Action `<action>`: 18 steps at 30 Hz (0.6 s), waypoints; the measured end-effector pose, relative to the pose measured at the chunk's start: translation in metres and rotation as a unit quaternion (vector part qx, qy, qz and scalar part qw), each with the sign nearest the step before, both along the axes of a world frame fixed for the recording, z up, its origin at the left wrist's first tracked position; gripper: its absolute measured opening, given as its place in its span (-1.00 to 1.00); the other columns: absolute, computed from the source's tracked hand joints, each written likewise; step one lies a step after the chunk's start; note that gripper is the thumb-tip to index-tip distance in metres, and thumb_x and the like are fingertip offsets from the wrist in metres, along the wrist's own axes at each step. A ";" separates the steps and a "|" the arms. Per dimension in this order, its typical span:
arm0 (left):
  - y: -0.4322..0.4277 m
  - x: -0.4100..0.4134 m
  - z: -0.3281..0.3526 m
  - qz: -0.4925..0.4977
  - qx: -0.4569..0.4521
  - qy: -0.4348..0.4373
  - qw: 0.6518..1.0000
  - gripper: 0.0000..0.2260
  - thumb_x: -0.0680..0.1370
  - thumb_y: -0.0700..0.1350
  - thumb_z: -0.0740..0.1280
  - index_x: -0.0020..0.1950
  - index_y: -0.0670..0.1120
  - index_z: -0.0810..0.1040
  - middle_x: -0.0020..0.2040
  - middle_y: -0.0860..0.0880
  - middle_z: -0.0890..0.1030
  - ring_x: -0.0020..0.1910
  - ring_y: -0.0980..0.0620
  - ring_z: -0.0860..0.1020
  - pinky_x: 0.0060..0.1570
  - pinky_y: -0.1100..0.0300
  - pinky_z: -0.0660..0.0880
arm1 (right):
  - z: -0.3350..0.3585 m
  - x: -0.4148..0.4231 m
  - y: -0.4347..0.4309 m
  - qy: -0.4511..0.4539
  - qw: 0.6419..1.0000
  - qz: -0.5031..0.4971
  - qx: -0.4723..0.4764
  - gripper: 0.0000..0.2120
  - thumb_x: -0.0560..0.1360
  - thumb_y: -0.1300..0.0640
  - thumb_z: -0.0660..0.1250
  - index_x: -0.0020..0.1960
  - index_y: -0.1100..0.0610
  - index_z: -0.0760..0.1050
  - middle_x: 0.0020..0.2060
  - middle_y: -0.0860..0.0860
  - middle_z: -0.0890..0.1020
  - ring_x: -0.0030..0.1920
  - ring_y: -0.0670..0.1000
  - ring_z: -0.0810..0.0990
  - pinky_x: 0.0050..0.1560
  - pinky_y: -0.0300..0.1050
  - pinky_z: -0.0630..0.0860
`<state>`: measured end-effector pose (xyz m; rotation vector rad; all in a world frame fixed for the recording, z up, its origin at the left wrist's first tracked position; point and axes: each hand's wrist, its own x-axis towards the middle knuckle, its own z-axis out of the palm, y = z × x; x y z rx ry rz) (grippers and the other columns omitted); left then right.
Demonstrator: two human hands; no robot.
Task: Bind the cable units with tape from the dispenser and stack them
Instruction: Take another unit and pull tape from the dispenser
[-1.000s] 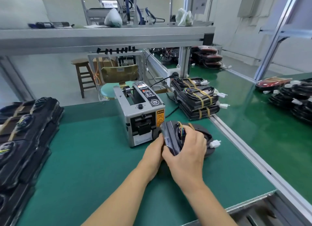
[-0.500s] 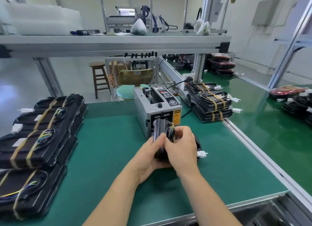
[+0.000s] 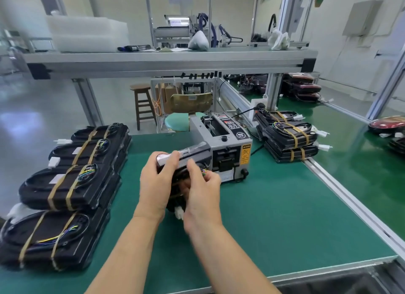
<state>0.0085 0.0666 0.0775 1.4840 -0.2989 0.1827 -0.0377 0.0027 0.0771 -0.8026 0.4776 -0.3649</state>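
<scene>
Both hands are on the cable unit (image 3: 192,152), held tipped on edge over the green table (image 3: 274,217) right in front of the tape dispenser (image 3: 228,144). It's a black body with a grey side strip, coloured wires (image 3: 203,171) and a white connector (image 3: 179,213) hanging low. The left hand (image 3: 156,182) grips its near end, the right hand (image 3: 203,195) curls onto the wire side (blurry there).

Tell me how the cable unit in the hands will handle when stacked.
The cable unit is probably stiff: its hard shell holds shape between the left hand and right hand. Its white plug hangs loose below and may swing or snag. It should sit flat, like the taped units stacked at left.
</scene>
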 end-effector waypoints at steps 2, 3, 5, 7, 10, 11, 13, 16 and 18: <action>-0.002 0.005 -0.004 0.044 -0.019 -0.005 0.999 -0.81 0.40 0.09 0.37 -0.23 -0.02 0.50 -0.33 0.15 0.52 -0.29 0.11 0.46 -0.22 0.21 0.45 | -0.005 0.000 0.002 -0.007 1.000 0.006 -0.004 -0.64 0.46 -0.02 0.46 0.05 0.12 0.35 -0.09 0.13 0.55 -0.23 0.03 0.56 -0.30 -0.12 0.53; -0.003 0.007 -0.005 0.058 -0.023 -0.008 0.998 -0.82 0.40 0.07 0.37 -0.24 -0.02 0.49 -0.35 0.15 0.51 -0.30 0.12 0.45 -0.23 0.21 0.44 | -0.007 0.000 -0.001 -0.009 1.000 0.009 -0.011 -0.70 0.50 -0.03 0.42 0.03 0.12 0.39 -0.14 0.09 0.59 -0.26 -0.02 0.58 -0.33 -0.18 0.53; -0.003 0.014 -0.009 0.075 -0.031 -0.012 0.997 -0.80 0.41 0.07 0.36 -0.26 -0.05 0.48 -0.36 0.15 0.49 -0.32 0.13 0.42 -0.23 0.23 0.41 | -0.011 -0.001 -0.016 0.011 0.998 0.014 -0.052 -0.74 0.55 -0.10 0.33 -0.09 0.10 0.50 -0.31 -0.01 0.62 -0.34 -0.08 0.58 -0.36 -0.20 0.52; -0.004 0.020 -0.011 0.084 -0.034 -0.008 0.996 -0.78 0.40 0.06 0.36 -0.28 -0.07 0.46 -0.37 0.14 0.47 -0.31 0.10 0.41 -0.20 0.17 0.40 | -0.016 0.001 -0.041 0.047 0.994 -0.017 -0.100 -0.70 0.57 -0.04 0.30 -0.25 0.12 0.53 -0.43 -0.01 0.55 -0.42 -0.08 0.49 -0.42 -0.24 0.42; -0.008 0.023 -0.011 0.078 -0.022 -0.009 0.997 -0.76 0.38 0.06 0.35 -0.28 -0.10 0.45 -0.37 0.11 0.45 -0.32 0.11 0.39 -0.25 0.22 0.39 | -0.024 0.012 -0.086 0.076 0.980 -0.117 -0.141 -0.86 0.52 0.24 0.34 -0.21 0.13 0.53 -0.40 -0.01 0.47 -0.42 -0.08 0.36 -0.47 -0.29 0.32; -0.011 0.023 -0.010 0.077 -0.018 -0.012 0.997 -0.74 0.38 0.06 0.34 -0.28 -0.11 0.43 -0.38 0.11 0.43 -0.33 0.11 0.38 -0.28 0.25 0.38 | -0.025 0.017 -0.100 0.088 0.976 -0.135 -0.143 -0.87 0.52 0.28 0.34 -0.19 0.14 0.54 -0.40 -0.01 0.47 -0.43 -0.09 0.35 -0.48 -0.29 0.31; -0.014 0.022 -0.009 0.077 -0.016 -0.020 0.997 -0.69 0.39 0.08 0.32 -0.29 -0.16 0.38 -0.37 0.06 0.37 -0.32 0.08 0.33 -0.27 0.19 0.32 | -0.027 0.028 -0.120 0.105 0.975 -0.136 -0.139 -0.87 0.53 0.29 0.33 -0.19 0.16 0.53 -0.38 0.02 0.49 -0.46 -0.09 0.35 -0.51 -0.30 0.32; -0.017 0.020 -0.009 0.066 -0.018 -0.039 0.997 -0.60 0.40 0.13 0.27 -0.31 -0.17 0.24 -0.33 -0.03 0.24 -0.28 -0.01 0.22 -0.23 0.07 0.20 | -0.028 0.042 -0.134 0.120 0.977 -0.121 -0.131 -0.87 0.55 0.24 0.34 -0.18 0.18 0.55 -0.36 0.02 0.54 -0.46 -0.10 0.40 -0.53 -0.31 0.36; -0.017 0.017 -0.009 0.054 -0.022 -0.053 0.997 -0.58 0.43 0.14 0.25 -0.31 -0.18 0.19 -0.31 -0.07 0.21 -0.27 -0.05 0.18 -0.22 0.06 0.17 | -0.028 0.049 -0.138 0.130 0.975 -0.118 -0.133 -0.85 0.54 0.20 0.37 -0.21 0.19 0.56 -0.36 0.02 0.57 -0.45 -0.10 0.43 -0.53 -0.31 0.39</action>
